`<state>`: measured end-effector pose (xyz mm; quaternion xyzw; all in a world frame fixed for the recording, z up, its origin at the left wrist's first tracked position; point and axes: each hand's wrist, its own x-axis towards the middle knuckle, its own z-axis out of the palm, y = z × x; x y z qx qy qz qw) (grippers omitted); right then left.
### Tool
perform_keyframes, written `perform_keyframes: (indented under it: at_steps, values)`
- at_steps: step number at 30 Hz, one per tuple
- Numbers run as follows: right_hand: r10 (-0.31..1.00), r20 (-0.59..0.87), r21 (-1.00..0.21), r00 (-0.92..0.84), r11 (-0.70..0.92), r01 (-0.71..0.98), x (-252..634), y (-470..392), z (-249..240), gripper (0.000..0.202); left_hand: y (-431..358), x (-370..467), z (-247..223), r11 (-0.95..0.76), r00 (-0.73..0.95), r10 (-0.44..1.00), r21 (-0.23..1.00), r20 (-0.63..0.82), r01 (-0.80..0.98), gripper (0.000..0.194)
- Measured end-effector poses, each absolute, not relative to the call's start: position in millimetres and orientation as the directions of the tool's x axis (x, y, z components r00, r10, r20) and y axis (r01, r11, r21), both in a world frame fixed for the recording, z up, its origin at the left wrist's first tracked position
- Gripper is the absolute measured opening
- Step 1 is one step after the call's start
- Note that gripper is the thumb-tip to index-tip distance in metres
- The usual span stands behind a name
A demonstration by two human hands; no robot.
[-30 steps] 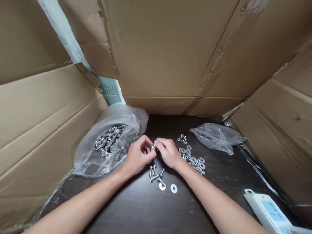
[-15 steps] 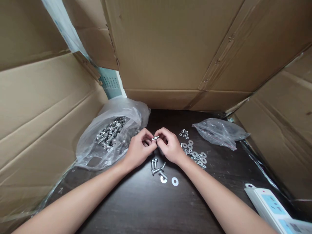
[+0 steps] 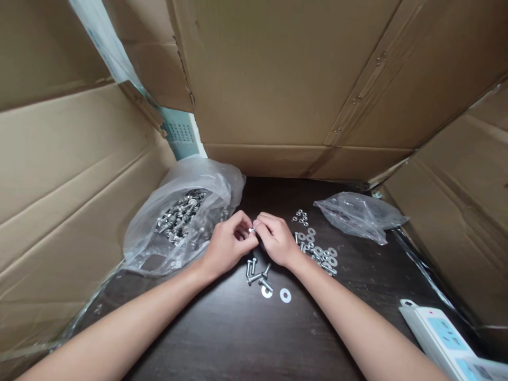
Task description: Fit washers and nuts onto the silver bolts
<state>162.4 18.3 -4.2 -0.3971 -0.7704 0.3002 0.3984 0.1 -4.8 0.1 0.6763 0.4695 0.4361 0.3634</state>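
Between my fingertips, above the dark table, is a small silver bolt (image 3: 251, 230), mostly covered by the fingers. My left hand (image 3: 230, 241) pinches its left end. My right hand (image 3: 277, 239) is closed over the other end; whether a nut is on it is hidden. Just below the hands lie several loose bolts (image 3: 254, 277) and two flat washers, one bare washer (image 3: 285, 295) and one partly under a bolt. Right of my right hand is a mixed pile of bolts and washers (image 3: 317, 251), with several small nuts (image 3: 300, 217) behind it.
At the left stands an open clear plastic bag (image 3: 214, 172) full of bolts and washers. Another clear bag (image 3: 357, 211) lies flat at the back right. A white power strip (image 3: 440, 333) sits front right. Cardboard walls (image 3: 278, 79) enclose the dark table (image 3: 222, 338).
My right fingers have curled further over the bolt, so less of it shows. Both hands stay close together in nearly the same place.
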Motion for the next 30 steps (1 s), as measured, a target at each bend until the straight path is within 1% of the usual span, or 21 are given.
perform_keyframes:
  at_steps: [5, 9, 12, 16, 21, 26, 28, 30]
  values:
    - [0.829, 0.405, -0.751, -0.386, 0.542, 0.376, 163.2, 15.5, -3.9, 0.029, -3.5, -0.2, -0.3, -0.303, 0.164, 0.951, 0.898, 0.263, 0.32, 0.009]
    - [0.817, 0.428, -0.746, -0.386, 0.56, 0.359, 163.6, 13.6, -2.0, 0.016, -2.5, -0.9, -1.7, -0.277, 0.133, 0.96, 0.91, 0.247, 0.309, 0.01]
    - [0.811, 0.452, -0.746, -0.371, 0.572, 0.342, 163.5, 13.0, -2.3, 0.011, -2.8, -1.1, -1.3, -0.259, 0.118, 0.965, 0.921, 0.234, 0.293, 0.01]
    - [0.811, 0.464, -0.76, -0.355, 0.571, 0.311, 164.0, 13.2, -2.6, 0.015, -2.6, -1.2, -0.3, -0.231, 0.113, 0.972, 0.939, 0.208, 0.255, 0.01]
    - [0.827, 0.465, -0.778, -0.315, 0.552, 0.3, 164.2, 14.6, -1.0, 0.012, -1.5, -1.3, -1.1, -0.25, 0.13, 0.966, 0.93, 0.222, 0.268, 0.01]
    - [0.852, 0.428, -0.78, -0.302, 0.517, 0.353, 162.0, 16.7, -4.4, 0.032, -3.1, -0.2, -1.0, -0.281, 0.154, 0.957, 0.915, 0.245, 0.29, 0.008]
    - [0.851, 0.431, -0.776, -0.3, 0.519, 0.358, 161.9, 16.9, -5.9, 0.032, -3.9, 0.5, -0.5, -0.289, 0.146, 0.956, 0.908, 0.255, 0.304, 0.008]
    - [0.84, 0.451, -0.768, -0.302, 0.538, 0.348, 162.4, 16.6, -6.4, 0.027, -4.2, 0.8, 0.1, -0.296, 0.144, 0.954, 0.904, 0.263, 0.308, 0.007]
